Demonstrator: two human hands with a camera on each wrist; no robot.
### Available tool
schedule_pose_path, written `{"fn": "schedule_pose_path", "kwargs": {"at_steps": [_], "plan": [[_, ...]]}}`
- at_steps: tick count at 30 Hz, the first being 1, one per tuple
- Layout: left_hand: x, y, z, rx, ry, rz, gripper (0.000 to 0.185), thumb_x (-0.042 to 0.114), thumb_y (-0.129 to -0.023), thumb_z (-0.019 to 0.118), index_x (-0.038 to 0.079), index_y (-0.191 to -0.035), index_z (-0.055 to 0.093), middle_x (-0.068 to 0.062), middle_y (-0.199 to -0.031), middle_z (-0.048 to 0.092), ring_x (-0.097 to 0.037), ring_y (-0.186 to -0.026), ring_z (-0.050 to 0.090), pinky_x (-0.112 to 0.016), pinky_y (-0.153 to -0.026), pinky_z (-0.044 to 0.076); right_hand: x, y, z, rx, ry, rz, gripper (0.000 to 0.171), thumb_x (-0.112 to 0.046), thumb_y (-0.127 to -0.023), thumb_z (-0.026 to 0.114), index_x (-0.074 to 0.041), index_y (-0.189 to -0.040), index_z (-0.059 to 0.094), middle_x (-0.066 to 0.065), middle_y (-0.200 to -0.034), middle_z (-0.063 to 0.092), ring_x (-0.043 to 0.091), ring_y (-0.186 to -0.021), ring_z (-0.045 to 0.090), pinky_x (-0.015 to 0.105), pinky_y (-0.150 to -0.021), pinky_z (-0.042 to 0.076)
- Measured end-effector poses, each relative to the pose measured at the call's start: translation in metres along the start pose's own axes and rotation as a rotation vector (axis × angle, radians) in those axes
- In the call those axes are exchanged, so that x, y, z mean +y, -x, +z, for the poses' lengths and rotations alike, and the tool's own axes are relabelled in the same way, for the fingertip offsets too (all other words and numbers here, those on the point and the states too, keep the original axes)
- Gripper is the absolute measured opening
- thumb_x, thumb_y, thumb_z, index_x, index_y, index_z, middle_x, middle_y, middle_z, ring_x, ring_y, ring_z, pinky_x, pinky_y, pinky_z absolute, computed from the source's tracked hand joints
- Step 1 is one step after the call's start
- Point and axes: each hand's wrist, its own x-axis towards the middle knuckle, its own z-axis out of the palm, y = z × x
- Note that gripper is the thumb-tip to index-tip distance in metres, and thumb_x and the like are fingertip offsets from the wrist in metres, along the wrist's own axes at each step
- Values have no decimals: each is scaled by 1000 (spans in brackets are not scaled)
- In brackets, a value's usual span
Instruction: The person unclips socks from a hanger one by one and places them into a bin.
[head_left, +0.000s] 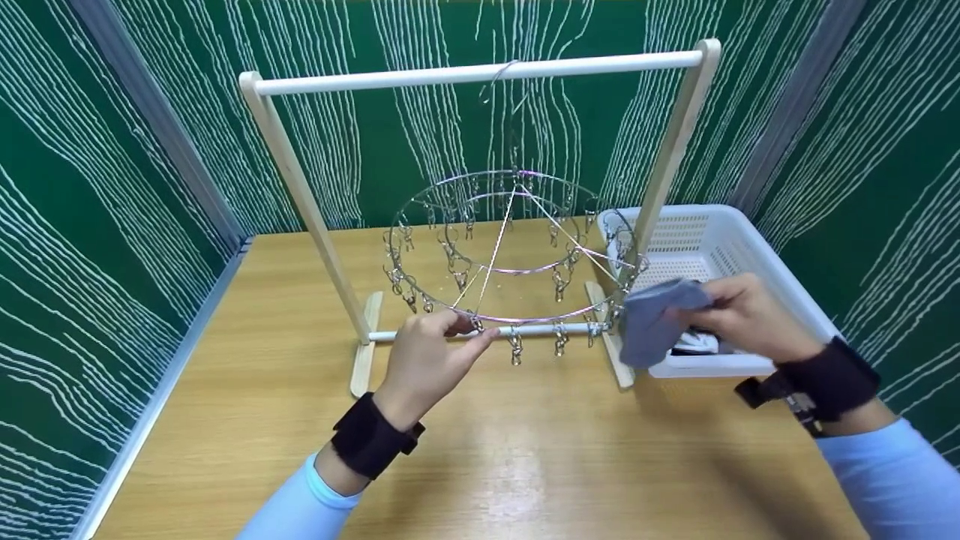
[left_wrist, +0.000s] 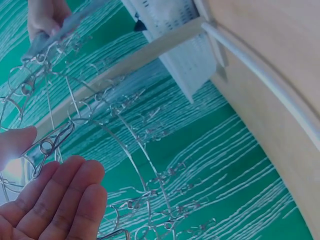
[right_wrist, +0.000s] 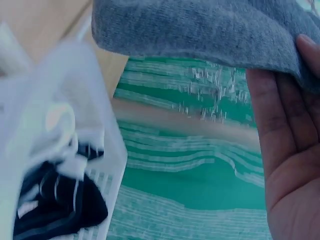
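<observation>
A round metal clip hanger point(head_left: 517, 319) with several small clips hangs by its hook from the rack's white top bar. At the near side of its ring, my left hand point(head_left: 435, 360) pinches a wire clip point(left_wrist: 46, 146) between thumb and fingers. My right hand point(head_left: 757, 319) holds a grey knitted sock point(head_left: 656, 322) at one edge, right of the ring and in front of the basket. In the right wrist view, the sock's soft fabric point(right_wrist: 190, 30) spreads away from the thumb and fingers.
A wooden rack point(head_left: 300, 199) with a white bottom bar stands on the wooden table point(head_left: 480, 450). Behind the right hand sits a white perforated basket point(head_left: 780, 262) holding dark and white fabric pieces point(right_wrist: 75, 200). Green walls with white lines point(head_left: 97, 225) surround the table.
</observation>
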Motion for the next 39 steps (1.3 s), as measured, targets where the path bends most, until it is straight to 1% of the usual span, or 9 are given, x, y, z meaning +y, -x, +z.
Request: {"fn": "schedule_pose_path", "kwargs": {"at_steps": [7, 16, 20, 23, 25, 26, 29, 33, 39], "plan": [[-1, 1, -1, 3, -6, -10, 21, 23, -93, 88, 3, -91, 81, -11, -87, 83, -23, -80, 80, -44, -77, 64, 5, -4, -46, 123, 248, 254, 14, 13, -90, 78, 7, -102, 81, -31, -96, 75, -7, -82, 70, 10, -72, 58], [-1, 0, -2, -8, 9, -34, 21, 21, -92, 88, 2, -92, 80, -13, -88, 83, -26, -83, 80, -49, -80, 65, 27, -19, -82, 277, 518, 312, 13, -4, -95, 80, 9, -98, 82, -36, -66, 64, -1, -58, 46, 17, -53, 36], [-1, 0, -3, -11, 8, -34, 21, 22, -93, 88, 2, -92, 80, -13, -89, 83, -29, -84, 81, -48, -81, 65, 43, -24, -86, 274, 656, 319, 13, -3, -97, 76, 8, -95, 83, -7, -63, 68, 6, -54, 42, 22, -46, 27], [-2, 0, -2, -10, 8, -31, 20, 21, -93, 88, 2, -92, 81, -13, -89, 83, -28, -84, 81, -47, -81, 65, 54, -28, -85, 293, 739, 288, 13, 3, -95, 71, 10, -95, 82, 23, -73, 74, 19, -55, 55, 12, -48, 29], [-2, 0, -2, -12, 8, -29, 20, 21, -93, 87, 3, -91, 81, -13, -88, 83, -26, -83, 80, -46, -81, 65, 58, -30, -83, 316, 774, 289, 20, 8, -94, 64, 10, -103, 81, 34, -89, 76, 37, -64, 67, 18, -56, 47], [-2, 0, -2, -15, 9, -30, 20, 22, -93, 87, 3, -91, 81, -13, -88, 83, -25, -82, 79, -46, -81, 65, 60, -32, -82, 332, 790, 296, 24, 9, -94, 61, 10, -106, 81, 36, -96, 76, 45, -71, 70, 18, -60, 49], [-3, 0, -2, -24, 14, -32, 20, 22, -94, 87, 3, -91, 81, -13, -88, 83, -25, -81, 79, -47, -81, 65, 61, -37, -80, 392, 813, 341, 39, 11, -90, 52, 10, -120, 76, 38, -111, 73, 59, -95, 72, 47, -77, 63], [-3, 0, -2, -23, 13, -34, 20, 22, -94, 87, 3, -92, 81, -11, -87, 83, -24, -81, 79, -45, -81, 65, 65, -44, -77, 413, 853, 353, 43, 10, -89, 49, 9, -123, 75, 39, -114, 72, 62, -98, 69, 69, -86, 56], [-3, 1, -1, -20, 1, -40, 19, 21, -93, 87, 4, -93, 82, -9, -87, 83, -25, -82, 80, -44, -79, 65, 85, -42, -63, 169, 915, 344, 27, 2, -92, 58, 8, -109, 79, 38, -100, 75, 60, -87, 69, 71, -79, 54]]}}
